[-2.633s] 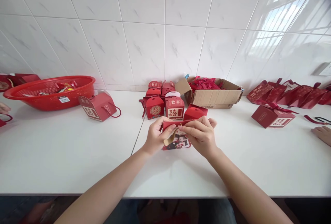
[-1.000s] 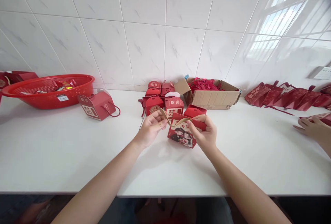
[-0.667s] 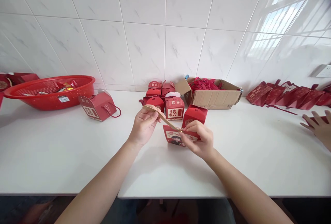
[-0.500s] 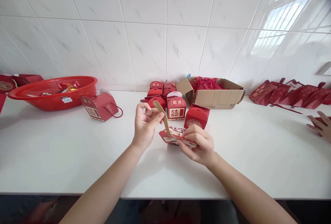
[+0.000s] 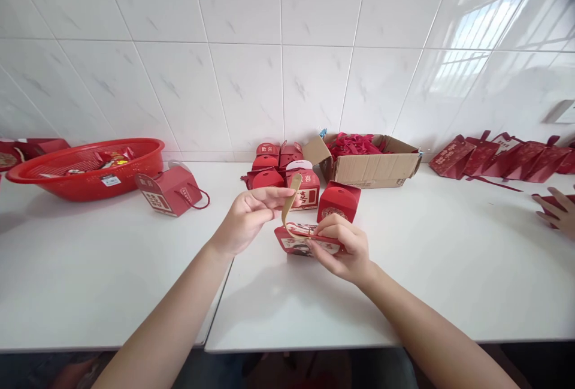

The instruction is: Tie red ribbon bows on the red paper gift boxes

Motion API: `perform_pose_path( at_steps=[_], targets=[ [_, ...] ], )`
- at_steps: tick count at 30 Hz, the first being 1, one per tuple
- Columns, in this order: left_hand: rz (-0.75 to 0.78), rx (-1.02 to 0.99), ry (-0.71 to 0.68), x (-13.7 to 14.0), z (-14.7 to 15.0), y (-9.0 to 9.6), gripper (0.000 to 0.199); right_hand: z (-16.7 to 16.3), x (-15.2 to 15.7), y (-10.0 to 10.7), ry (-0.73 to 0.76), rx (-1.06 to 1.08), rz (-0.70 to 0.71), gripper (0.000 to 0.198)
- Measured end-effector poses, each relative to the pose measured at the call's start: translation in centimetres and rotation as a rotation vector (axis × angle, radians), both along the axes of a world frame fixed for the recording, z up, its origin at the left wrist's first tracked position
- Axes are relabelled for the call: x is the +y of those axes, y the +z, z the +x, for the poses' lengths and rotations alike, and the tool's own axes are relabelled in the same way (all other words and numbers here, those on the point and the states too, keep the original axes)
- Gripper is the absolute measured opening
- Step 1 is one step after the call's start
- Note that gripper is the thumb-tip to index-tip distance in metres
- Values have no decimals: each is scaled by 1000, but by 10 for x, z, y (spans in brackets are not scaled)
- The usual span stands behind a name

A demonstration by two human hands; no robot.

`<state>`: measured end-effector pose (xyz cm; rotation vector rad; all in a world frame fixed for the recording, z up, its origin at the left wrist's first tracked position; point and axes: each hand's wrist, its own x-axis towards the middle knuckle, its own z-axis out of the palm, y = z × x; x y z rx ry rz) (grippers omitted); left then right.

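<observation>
In the middle of the table I see a small red gift box (image 5: 290,244) with printed panels and a folded top. A curved tan strap (image 5: 286,212) rises from that top. My left hand (image 5: 245,218) is closed with its fingertips at the upper part of the strap. My right hand (image 5: 345,248) pinches the top edge of the box, close to the strap's base. Just behind the hands are a plain red box (image 5: 339,202) with a round emblem and a red box (image 5: 308,180) with a white label, partly covered by the strap.
A red plastic basket (image 5: 90,188) with wrapped sweets stands at left, beside a red box with a cord (image 5: 171,188). A cardboard box (image 5: 377,170) holds red ribbons. Several red bags (image 5: 503,158) line the right side, near another person's hand (image 5: 561,212).
My left hand has turned, and the strap's upper end has swung to the right and stands more upright. My right hand keeps its pinch on the box. The view has shifted slightly.
</observation>
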<state>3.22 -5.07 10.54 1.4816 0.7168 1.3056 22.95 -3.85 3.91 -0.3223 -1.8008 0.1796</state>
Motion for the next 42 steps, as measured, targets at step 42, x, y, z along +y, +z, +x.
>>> perform_pose_path(
  at_steps=[42],
  targets=[
    [24, 58, 250, 0, 36, -25, 17, 6, 8, 0, -28, 8, -97, 16]
  ],
)
